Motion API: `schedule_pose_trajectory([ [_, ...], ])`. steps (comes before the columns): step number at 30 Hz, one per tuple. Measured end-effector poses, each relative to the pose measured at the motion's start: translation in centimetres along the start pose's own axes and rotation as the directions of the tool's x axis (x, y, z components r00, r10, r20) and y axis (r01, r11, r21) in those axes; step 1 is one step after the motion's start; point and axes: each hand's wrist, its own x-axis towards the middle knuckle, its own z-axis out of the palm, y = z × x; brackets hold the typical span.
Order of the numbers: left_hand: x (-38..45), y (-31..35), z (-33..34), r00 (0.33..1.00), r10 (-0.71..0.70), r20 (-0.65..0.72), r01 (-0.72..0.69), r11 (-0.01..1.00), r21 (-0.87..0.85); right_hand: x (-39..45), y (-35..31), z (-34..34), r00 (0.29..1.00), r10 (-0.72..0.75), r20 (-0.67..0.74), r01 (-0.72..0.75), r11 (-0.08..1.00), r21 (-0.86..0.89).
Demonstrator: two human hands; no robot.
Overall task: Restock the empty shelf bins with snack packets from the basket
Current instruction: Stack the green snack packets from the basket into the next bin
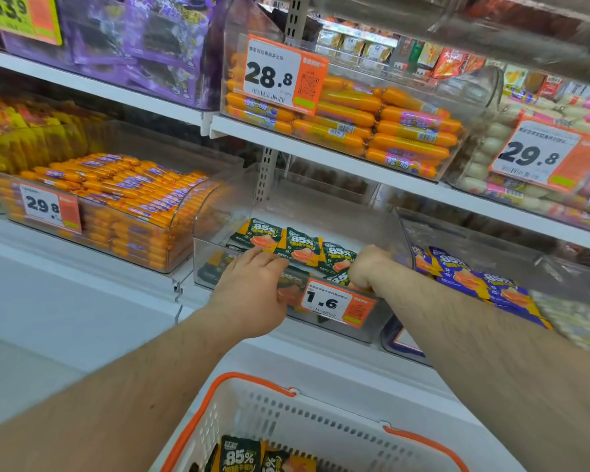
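Our left hand [252, 284] lay flat w/ fingers straight and close together, tips over the front rim of the clear bin [215, 212], touching the green snack packets [300, 247] at the bin's front. Thumb side pointed toward the price tag [338, 303] reading 1.6, clipped on the bin front just right of those fingers. Our right hand [367, 267] was curled w/ fingers bent down inside the bin, knuckles up; we couldn't tell exactly what they pinched, but they were down among the green packets at the bin's right front corner.

Between the two hands stood a row of green packets marked 85%, leaning upright just beyond the fingertips; a few more lay flat under the left fingers. The bin was only partly filled, its back floor bare.

Right of the right hand, the next bin held blue packets [464, 277], also marked 85%. Left of the left hand, another bin was piled w/ orange sausages [123, 189], tagged 29.8. Above the fingers, the upper shelf carried bigger orange sausages [389, 131] tagged 28.8.

Below both forearms sat the white basket [321, 430] w/ orange handles, more green packets [241, 456] at its bottom.
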Motion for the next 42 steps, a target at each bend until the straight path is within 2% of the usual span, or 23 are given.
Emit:
schedule_pose_trajectory([
  [5, 0.1, 0.0, 0.5, 1.000, -0.008, -0.027, 0.008, 1.000, 0.006, -0.1, -0.7, 0.3, 0.987, -0.024, 0.160, 0.076, 0.943, -0.324],
  [8, 0.2, 0.1, 0.6, 0.999, -0.010, -0.037, 0.010, 1.000, 0.010, 0.8, -0.5, 0.4, 0.978, -0.098, 0.185, 0.167, 0.899, -0.406],
  [10, 0.2, 0.1, 0.6, 0.999, -0.005, -0.042, 0.006, 1.000, 0.025, 1.4, -0.4, 0.8, 0.975, -0.140, 0.170, 0.198, 0.898, -0.394],
  [13, 0.0, 0.2, 0.7, 0.999, 0.001, -0.047, 0.001, 0.999, 0.047, 3.0, -0.2, 2.0, 0.948, -0.215, 0.235, 0.281, 0.911, -0.301],
  [17, -0.1, 0.3, 0.8, 0.999, -0.001, -0.045, 0.003, 0.999, 0.053, 3.0, 0.1, 2.2, 0.940, -0.227, 0.254, 0.278, 0.942, -0.189],
  [28, -0.4, 0.6, 1.0, 0.998, -0.021, -0.052, 0.023, 0.999, 0.033, 2.8, 0.2, 2.2, 0.961, -0.174, 0.216, 0.214, 0.960, -0.180],
  [30, -0.7, 0.8, 1.1, 0.984, 0.050, -0.168, -0.040, 0.997, 0.064, 2.9, 0.3, 2.4, 0.975, -0.183, 0.127, 0.201, 0.970, -0.139],
  [31, -0.8, 1.0, 1.4, 0.960, 0.122, -0.253, -0.103, 0.991, 0.088, 2.9, 0.5, 2.4, 0.980, -0.199, 0.019, 0.200, 0.977, -0.078],
  [32, -0.9, 1.2, 1.6, 0.926, 0.187, -0.328, -0.166, 0.982, 0.092, 2.5, 0.9, 2.5, 0.968, -0.204, -0.149, 0.212, 0.976, 0.041],
  [33, -1.1, 1.5, 1.8, 0.911, 0.225, -0.346, -0.213, 0.974, 0.073, 1.8, 1.4, 2.7, 0.904, -0.201, -0.376, 0.272, 0.951, 0.147],
  [34, -1.4, 1.8, 1.8, 0.937, 0.231, -0.263, -0.235, 0.972, 0.014, 0.5, 1.9, 3.0, 0.737, -0.220, -0.639, 0.413, 0.895, 0.167],
  [35, -1.8, 1.9, 2.0, 0.975, 0.204, -0.088, -0.209, 0.977, -0.044, -1.3, 2.3, 3.5, 0.489, -0.271, -0.829, 0.575, 0.815, 0.072],
  [36, -2.2, 1.8, 2.3, 0.973, 0.167, 0.161, -0.160, 0.985, -0.060, -3.3, 2.7, 4.5, 0.275, -0.338, -0.900, 0.679, 0.731, -0.067],
  [37, -2.4, 1.7, 2.7, 0.912, 0.135, 0.388, -0.136, 0.990, -0.026, -4.9, 3.0, 6.3, 0.141, -0.406, -0.903, 0.758, 0.631, -0.166],
  [38, -2.6, 1.4, 3.1, 0.820, 0.105, 0.562, -0.145, 0.989, 0.026, -6.0, 3.4, 8.9, 0.113, -0.469, -0.876, 0.806, 0.559, -0.194],
  [39, -2.8, 1.2, 3.8, 0.726, 0.078, 0.683, -0.176, 0.982, 0.075, -6.7, 3.9, 12.1, 0.170, -0.524, -0.835, 0.833, 0.529, -0.163],
  [40, -3.1, 1.0, 4.6, 0.655, 0.053, 0.754, -0.209, 0.971, 0.113, -7.2, 4.5, 15.2, 0.270, -0.574, -0.773, 0.844, 0.527, -0.096],
  [42, -3.4, 0.8, 6.0, 0.591, 0.006, 0.806, -0.241, 0.956, 0.169, -7.6, 5.6, 20.9, 0.501, -0.670, -0.548, 0.814, 0.579, 0.036],
])
